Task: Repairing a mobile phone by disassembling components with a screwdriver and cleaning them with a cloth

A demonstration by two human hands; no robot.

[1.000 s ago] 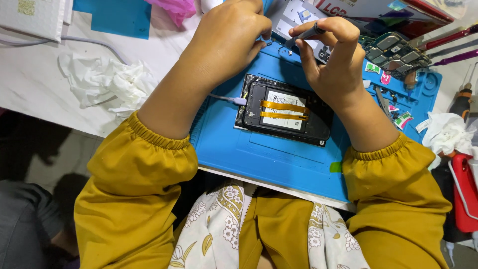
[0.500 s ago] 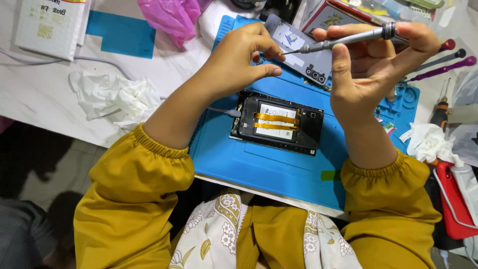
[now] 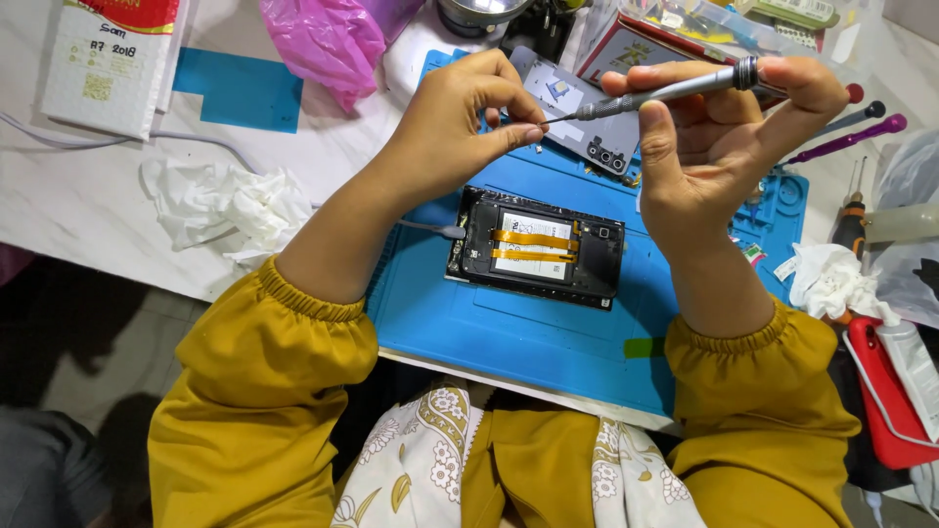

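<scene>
- White bench point(image 3: 88, 210) is carrying a blue mat point(image 3: 509, 332) at the centre of the frame, with crumpled tissue point(image 3: 220, 200) lying at the left and a pink bag point(image 3: 328, 39) at the top.
- Opened phone point(image 3: 536, 246) is lying flat on the mat at mid-frame, orange ribbon cables showing, a cable plugged into its left end.
- Right hand point(image 3: 719, 147) is gripping a grey screwdriver point(image 3: 665, 93) at the upper right, fingers curled round the shaft, the tip pointing left.
- Left hand point(image 3: 460, 122) is pinching its thumb and fingertips together right at the tip; what sits between them is too small to tell, likely a screw.
- Anything that small is at risk of slipping from the pinch, since both hands are hovering in the air above the mat; it could be bouncing off among the spare tools point(image 3: 846, 132) at the right or off the bench edge.
- Back cover point(image 3: 587, 122) is lying under the hands, so a dropped driver could be scratching it or striking the open phone.
</scene>
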